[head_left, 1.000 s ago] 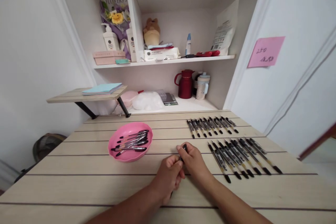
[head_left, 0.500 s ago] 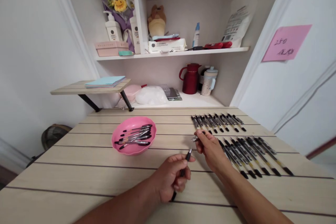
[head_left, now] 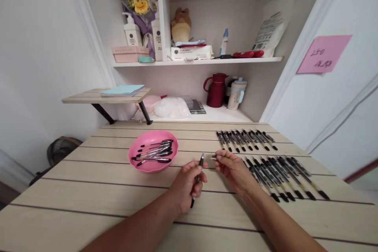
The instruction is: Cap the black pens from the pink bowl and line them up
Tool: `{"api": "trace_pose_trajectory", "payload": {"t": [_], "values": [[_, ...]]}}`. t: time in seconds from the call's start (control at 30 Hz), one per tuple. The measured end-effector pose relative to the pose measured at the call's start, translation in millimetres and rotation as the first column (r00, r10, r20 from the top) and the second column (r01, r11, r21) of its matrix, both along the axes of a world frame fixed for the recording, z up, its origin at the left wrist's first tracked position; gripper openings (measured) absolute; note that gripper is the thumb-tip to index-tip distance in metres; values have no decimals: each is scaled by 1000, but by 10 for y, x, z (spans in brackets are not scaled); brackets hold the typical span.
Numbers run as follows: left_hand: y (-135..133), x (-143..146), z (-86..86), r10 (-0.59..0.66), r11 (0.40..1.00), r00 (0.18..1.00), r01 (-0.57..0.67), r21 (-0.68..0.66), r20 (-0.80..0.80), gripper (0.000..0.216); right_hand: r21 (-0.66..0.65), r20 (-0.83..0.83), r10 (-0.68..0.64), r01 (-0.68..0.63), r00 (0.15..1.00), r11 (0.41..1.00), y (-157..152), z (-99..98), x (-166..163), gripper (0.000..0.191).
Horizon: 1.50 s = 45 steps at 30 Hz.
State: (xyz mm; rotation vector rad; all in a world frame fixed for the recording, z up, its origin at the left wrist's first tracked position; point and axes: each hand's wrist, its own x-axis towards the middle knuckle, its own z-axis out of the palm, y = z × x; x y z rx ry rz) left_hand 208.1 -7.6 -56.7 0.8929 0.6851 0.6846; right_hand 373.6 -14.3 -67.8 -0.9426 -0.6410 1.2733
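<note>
My left hand (head_left: 186, 186) is closed around a black pen (head_left: 199, 168) that points up and away from me, over the wooden table (head_left: 88, 189). My right hand (head_left: 233, 170) pinches a small pen cap (head_left: 214, 158) between its fingertips, just right of the pen's tip and apart from it. A pink bowl (head_left: 138, 162) with several black pens stands to the left of my hands. Two rows of black pens lie on the table at my right, a near row (head_left: 283, 177) and a far row (head_left: 245, 139).
A small raised shelf (head_left: 88, 99) with a light blue notebook (head_left: 122, 90) stands at the table's back left. Behind are wall shelves with a red jug (head_left: 216, 89), a cup, bottles and a flower bouquet. A pink note (head_left: 323, 53) sticks on the right wall.
My hands were together on the pen, then came apart: the right hand pulled the cap off to the right. The left hand has tilted the pen upright.
</note>
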Motion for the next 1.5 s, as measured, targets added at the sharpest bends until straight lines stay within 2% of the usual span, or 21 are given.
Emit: {"api": "trace_pose_trajectory", "payload": {"t": [0.13,0.2,0.3,0.4,0.5,0.6,0.83,0.97,1.03,1.23,1.37,1.5], "values": [[22,1,-27,41,999,999,-41,-2,0,33,-48,240,55,-45,969,998,10,-42,-8,21],[31,0,-42,48,999,999,-48,-5,-6,34,-75,440,33,0,897,997,21,-76,0,18],[38,1,-66,58,998,998,-58,5,-12,34,-48,701,2,44,714,998,51,-133,31,16],[40,7,-90,65,998,998,-65,20,-9,33,22,834,-40,40,550,999,116,-169,103,18],[42,14,-113,66,998,998,-66,22,-7,35,-49,937,53,-20,345,999,240,-144,214,19],[44,19,-132,59,998,998,-59,30,-6,35,-121,975,132,-70,179,990,406,-76,296,18],[46,26,-133,79,997,997,-79,18,1,30,-39,999,41,-74,22,996,641,-26,164,29],[54,29,-146,95,995,995,-95,12,16,30,-5,1000,3,-51,-28,999,580,5,142,20],[59,28,-155,96,995,995,-96,11,21,31,7,997,-9,-27,-81,1000,511,16,151,16],[57,25,-144,93,996,996,-93,11,11,34,-34,929,53,59,-367,998,320,-47,119,15],[57,24,-134,86,996,996,-86,6,8,33,-83,902,112,87,-417,993,306,-16,134,15],[63,27,-146,84,996,996,-84,7,17,31,-94,893,107,52,-436,994,318,29,163,17]]}}
